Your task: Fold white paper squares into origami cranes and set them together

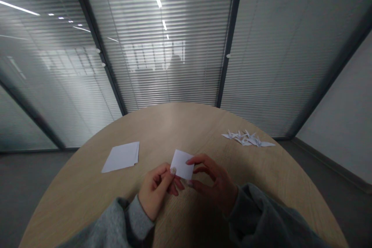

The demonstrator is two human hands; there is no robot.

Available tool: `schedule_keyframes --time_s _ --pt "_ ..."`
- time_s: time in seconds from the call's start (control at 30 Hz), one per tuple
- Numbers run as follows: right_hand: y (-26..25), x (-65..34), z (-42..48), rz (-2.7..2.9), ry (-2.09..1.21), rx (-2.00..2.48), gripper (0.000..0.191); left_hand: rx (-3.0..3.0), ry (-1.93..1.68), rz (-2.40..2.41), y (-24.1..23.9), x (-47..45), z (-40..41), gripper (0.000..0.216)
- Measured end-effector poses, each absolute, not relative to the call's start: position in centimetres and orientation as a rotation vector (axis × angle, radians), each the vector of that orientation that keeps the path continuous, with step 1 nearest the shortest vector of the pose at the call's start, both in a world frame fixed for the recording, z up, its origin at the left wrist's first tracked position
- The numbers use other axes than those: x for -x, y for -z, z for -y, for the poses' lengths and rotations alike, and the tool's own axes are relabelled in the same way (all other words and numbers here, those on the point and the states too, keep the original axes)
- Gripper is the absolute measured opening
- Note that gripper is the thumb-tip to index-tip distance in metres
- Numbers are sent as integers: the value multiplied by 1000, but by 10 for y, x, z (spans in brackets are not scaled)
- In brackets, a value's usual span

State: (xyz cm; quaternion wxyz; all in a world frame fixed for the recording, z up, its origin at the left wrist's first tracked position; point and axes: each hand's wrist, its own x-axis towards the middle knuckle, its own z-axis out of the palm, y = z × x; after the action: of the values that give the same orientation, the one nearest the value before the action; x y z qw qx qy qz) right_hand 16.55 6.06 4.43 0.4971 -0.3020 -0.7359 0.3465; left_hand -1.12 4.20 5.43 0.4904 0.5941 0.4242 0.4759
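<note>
Along the near side of the round table [188, 118], two grey sleeves [107, 226] reach inward. The left hand [159, 188] is closed at the thumb and fingers, pinching a small white square of paper [180, 164] by its left side, thumb on top. The right hand [215, 184] is half open and curved, its index fingertip on the paper's right side and its thumb by the near corner; whether it grips cannot be told. Farther out, a few white sheets [120, 157] lie toward the left edge, some tabletop between them and the rim. Farther still, folded paper birds [247, 138] sit bunched just inside the right edge, well apart from the hands. Open wood runs between sheets and birds to the curved far edge, near glass with blinds [180, 81].
</note>
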Motion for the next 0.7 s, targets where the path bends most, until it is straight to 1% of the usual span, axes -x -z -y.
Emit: schedule_keyframes --time_s 0.07,0.23,0.3,0.43,0.7 --pt "-45 -166 -60 1796 -846 727 26 -1456 -1154 -1031 -55 11 -42 49" --pt "-48 -168 -61 1859 -766 677 10 -1481 -1148 -1042 -56 12 -41 49" --pt "-49 -168 -62 1888 -743 663 7 -1468 -1152 -1037 -55 12 -41 50" --pt "-50 -169 -63 1875 -778 635 7 -1447 -1153 -1016 -55 11 -41 50" --pt "-50 -169 -62 1912 -800 656 16 -1420 -1102 -992 -55 10 -40 47"
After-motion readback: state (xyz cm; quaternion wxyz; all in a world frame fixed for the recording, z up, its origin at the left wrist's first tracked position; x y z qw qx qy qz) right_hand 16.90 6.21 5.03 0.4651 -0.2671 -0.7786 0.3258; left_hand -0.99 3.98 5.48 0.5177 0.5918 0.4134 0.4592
